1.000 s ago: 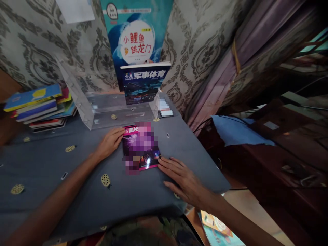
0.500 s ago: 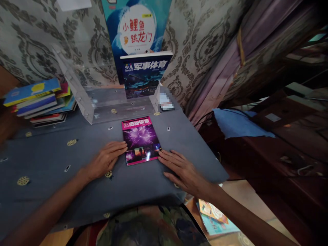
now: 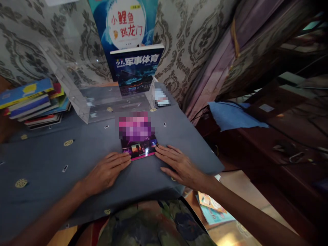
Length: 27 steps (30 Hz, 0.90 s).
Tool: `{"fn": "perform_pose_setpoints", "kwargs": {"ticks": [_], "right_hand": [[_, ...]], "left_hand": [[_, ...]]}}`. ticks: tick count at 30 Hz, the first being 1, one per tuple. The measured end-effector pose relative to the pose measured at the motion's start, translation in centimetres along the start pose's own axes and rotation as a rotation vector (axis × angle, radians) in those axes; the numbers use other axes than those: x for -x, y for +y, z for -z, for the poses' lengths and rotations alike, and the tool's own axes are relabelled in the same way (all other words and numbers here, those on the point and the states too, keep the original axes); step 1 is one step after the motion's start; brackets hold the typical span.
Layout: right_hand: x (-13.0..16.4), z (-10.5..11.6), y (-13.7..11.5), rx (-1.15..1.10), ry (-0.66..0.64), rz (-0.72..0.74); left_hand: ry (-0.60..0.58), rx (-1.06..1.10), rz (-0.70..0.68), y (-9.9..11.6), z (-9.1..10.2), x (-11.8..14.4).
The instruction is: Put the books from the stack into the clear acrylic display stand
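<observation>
Beyond it we see a clear acrylic stand (image 3: 102, 106) holding upright books; a book stack (image 3: 33, 102) lies far left. The glossy magenta book (image 3: 138, 138) lies flat on the grey cloth (image 3: 51, 160), our left hand (image 3: 107, 172) and right hand (image 3: 179, 165) open, fingertips at its near corners

free: grey tablecloth (image 3: 46, 160) left | blocked: acrylic stand (image 3: 84, 99) behind, book stack (image 3: 33, 102) far-left

The room is dim, with a cool, bluish cast over the grey bench (image 3: 46, 160). The right side sinks into deep shadow around the dark wooden furniture (image 3: 276, 136). Soft glare streaks the clear plastic stand (image 3: 84, 99). Wide-angle distortion bends the wallpaper (image 3: 194, 44) and curtain (image 3: 230, 58) toward the edges. Part of the pink book (image 3: 139, 148) cover is pixelated, and the corners blur.
</observation>
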State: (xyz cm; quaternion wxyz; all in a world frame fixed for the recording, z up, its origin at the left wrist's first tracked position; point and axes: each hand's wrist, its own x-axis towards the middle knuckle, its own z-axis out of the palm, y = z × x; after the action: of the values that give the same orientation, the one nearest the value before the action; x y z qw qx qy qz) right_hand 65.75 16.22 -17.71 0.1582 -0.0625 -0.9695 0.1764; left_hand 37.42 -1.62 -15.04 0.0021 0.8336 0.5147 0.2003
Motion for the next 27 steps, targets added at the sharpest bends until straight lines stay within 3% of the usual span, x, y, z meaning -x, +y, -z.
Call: {"fn": "perform_pose_setpoints", "kwargs": {"ticks": [11,16,27], "right_hand": [[-0.3,0.6,-0.6,0.010,-0.029,-0.029],[-0.3,0.6,-0.6,0.028,-0.040,-0.023],[-0.9,1.0,0.2,-0.018,0.003,-0.013]], "left_hand": [[-0.121,-0.103,-0.047,1.9,-2.3,-4.8],[-0.118,-0.119,-0.039,2.6,-3.6,-6.6],[-0.094,-0.077,-0.009,1.5,-3.6,-6.6]]}}
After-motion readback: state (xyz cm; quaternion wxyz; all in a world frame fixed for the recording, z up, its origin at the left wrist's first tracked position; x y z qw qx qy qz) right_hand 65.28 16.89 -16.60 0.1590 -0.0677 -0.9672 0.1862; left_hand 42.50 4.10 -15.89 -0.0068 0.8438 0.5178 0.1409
